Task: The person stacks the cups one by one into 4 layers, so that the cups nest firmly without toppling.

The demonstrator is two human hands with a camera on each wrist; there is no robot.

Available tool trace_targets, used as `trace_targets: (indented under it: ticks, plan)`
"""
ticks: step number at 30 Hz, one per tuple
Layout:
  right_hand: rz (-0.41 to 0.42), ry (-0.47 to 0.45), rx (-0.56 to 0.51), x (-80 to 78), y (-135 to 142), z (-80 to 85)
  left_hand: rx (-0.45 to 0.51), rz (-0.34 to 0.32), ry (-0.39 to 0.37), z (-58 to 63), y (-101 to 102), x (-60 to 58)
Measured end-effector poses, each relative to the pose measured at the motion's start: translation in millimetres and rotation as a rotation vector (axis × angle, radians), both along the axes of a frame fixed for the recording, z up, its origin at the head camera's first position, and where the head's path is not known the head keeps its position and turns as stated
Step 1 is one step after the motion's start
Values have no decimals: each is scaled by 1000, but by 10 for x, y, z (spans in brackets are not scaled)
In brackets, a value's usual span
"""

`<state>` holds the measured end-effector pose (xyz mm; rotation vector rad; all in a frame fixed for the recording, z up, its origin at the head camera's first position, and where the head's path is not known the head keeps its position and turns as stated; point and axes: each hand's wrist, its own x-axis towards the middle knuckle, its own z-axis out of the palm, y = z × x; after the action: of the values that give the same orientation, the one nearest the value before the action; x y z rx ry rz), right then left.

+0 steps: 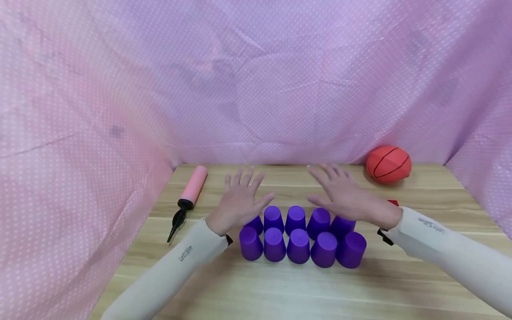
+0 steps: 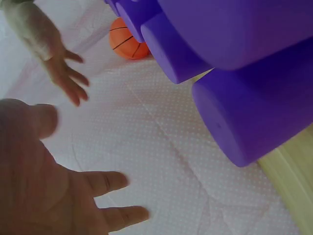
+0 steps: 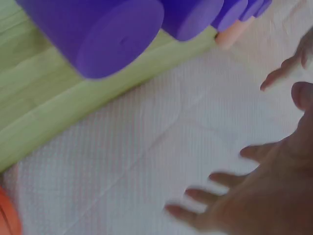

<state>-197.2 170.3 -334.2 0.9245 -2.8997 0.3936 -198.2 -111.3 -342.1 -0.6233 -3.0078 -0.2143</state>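
Ten purple cups are set upside down in two rows of five near the middle of the tabletop. Smooth walls are shown, narrowing toward flat, round bases that are turned upward; a small central mark can be seen on some of them. The tabletop is finished in pale wood grain, with streaks running from side to side. It is enclosed by pink and lilac cloth, which is creased and covered with small white dots.

At the far right an orange-red ball is marked with dark curved lines like a basketball's; its outline is slightly uneven in the head view. At the left a hand pump is laid at a slant, with a pink cylindrical barrel and a black tapered nozzle. A small red object is mostly hidden behind the right wrist.

"Let's Slim" can be read on the left of the pale sleeves; similar lettering on the right one is distorted by folds.

The left hand and the right hand are raised above the cups, fingers extended and spread, thumbs held apart. Nothing is gripped or touched by either.
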Motion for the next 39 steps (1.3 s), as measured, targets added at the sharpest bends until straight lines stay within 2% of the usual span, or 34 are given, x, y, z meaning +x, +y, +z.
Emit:
trace_targets:
  ticks: [5, 7, 10, 14, 21, 27, 31, 33, 39]
  plan:
    - [316, -11, 13, -41, -294, -96, 27, -63, 38, -39, -162, 56]
    - [413, 3, 15, -65, -423, -134, 23, -94, 40, -74, -214, 64]
    - [509, 27, 9, -112, -589, -172, 24, -114, 11, -127, -273, 71]
    - [562, 67, 38, -168, -729, -204, 33, -135, -36, -202, -326, 60]
    - [526, 64, 78, -211, -856, -274, 89, -175, -78, -303, -380, 21]
    - [503, 116, 55, -274, -913, -364, 132, -163, -80, -294, -372, -76]
    - [459, 184, -9, -349, -865, -285, 143, -125, -60, -218, -326, -247]
    - [412, 185, -44, -420, -823, -216, 159, -106, -40, -166, -304, -360]
    - [233, 149, -82, -805, -677, -110, 202, -57, 5, -102, -207, -767]
